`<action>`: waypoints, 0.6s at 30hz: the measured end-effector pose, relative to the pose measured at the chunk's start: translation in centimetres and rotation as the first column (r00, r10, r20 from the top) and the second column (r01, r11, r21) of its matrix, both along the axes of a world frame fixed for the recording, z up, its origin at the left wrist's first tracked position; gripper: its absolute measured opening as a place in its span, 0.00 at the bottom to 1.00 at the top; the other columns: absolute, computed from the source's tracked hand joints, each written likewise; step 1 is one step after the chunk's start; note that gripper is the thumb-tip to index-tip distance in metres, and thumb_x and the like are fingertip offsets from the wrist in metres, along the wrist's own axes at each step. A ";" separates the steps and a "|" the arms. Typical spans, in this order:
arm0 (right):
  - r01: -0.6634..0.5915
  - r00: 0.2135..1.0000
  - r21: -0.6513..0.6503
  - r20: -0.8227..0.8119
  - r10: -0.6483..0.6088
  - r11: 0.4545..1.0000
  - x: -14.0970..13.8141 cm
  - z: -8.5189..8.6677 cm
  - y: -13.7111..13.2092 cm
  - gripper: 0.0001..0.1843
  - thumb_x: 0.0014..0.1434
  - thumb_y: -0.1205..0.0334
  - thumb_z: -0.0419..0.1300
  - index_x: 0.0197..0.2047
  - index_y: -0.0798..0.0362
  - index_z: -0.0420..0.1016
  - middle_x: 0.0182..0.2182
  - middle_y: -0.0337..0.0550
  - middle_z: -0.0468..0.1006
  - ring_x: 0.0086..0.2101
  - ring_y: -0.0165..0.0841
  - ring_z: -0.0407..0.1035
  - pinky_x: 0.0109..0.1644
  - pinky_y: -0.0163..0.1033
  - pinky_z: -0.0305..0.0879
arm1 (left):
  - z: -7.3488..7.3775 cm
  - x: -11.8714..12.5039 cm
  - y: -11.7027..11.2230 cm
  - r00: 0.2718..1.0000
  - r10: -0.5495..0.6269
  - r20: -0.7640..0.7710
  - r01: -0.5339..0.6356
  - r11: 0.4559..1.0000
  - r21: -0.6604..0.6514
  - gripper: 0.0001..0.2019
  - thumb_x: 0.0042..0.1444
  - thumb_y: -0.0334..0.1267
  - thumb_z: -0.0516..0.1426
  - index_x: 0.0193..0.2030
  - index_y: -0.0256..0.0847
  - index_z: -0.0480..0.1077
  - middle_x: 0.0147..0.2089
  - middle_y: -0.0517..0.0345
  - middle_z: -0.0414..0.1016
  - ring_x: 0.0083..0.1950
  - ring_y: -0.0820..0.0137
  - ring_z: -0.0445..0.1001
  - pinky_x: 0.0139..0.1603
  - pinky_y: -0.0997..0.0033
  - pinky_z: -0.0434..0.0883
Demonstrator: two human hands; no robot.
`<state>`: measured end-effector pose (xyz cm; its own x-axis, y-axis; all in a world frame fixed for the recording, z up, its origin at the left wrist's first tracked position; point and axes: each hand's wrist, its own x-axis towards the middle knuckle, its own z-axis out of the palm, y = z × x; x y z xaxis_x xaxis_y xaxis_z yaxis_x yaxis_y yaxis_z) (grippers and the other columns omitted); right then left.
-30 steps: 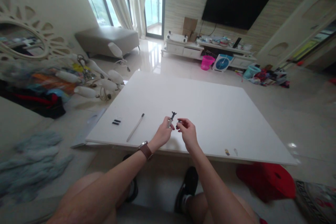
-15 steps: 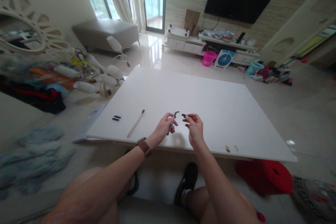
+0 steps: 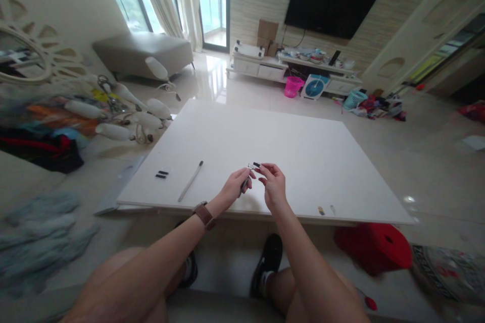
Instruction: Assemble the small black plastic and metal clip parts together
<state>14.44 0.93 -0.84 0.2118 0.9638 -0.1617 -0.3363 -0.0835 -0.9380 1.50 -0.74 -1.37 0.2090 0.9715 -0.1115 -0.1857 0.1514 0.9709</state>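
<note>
Both of my hands are close together above the near part of a white board (image 3: 242, 131). My left hand (image 3: 234, 186) is closed around a small tool (image 3: 244, 187) with a dark handle and a shiny metal head, whose exact kind I cannot make out. Between the fingertips of my right hand (image 3: 275, 184) is a small black strip (image 3: 256, 164). Its end is at the metal head, and whether they touch is unclear. To the left lie a thin pale stick (image 3: 190, 181) with a black tip and small black strips (image 3: 162, 174).
Near the board's front right edge lie a small gold-and-dark piece (image 3: 321, 210) and a small pale piece (image 3: 332, 209). A red roll-like object (image 3: 375, 250) is on the floor below. A chandelier with white shades (image 3: 146, 121) and a clothes pile stand at left.
My right hand has brought the black strip left, up to the metal head of the tool in my left hand. The whole view has shifted slightly.
</note>
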 end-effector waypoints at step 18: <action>-0.177 0.961 -0.021 -0.218 0.169 0.984 0.0 0.8 0.4 0.09 0.45 0.62 0.71 0.30 0.52 0.77 0.27 0.38 0.80 0.29 0.29 0.72 0.30 0.32 0.63 | 0.5 0.6 -0.4 0.994 0.022 0.103 -0.024 0.999 0.023 0.20 0.60 0.56 0.53 0.32 0.38 0.66 0.17 0.68 0.59 0.16 0.80 0.54 0.15 0.79 0.51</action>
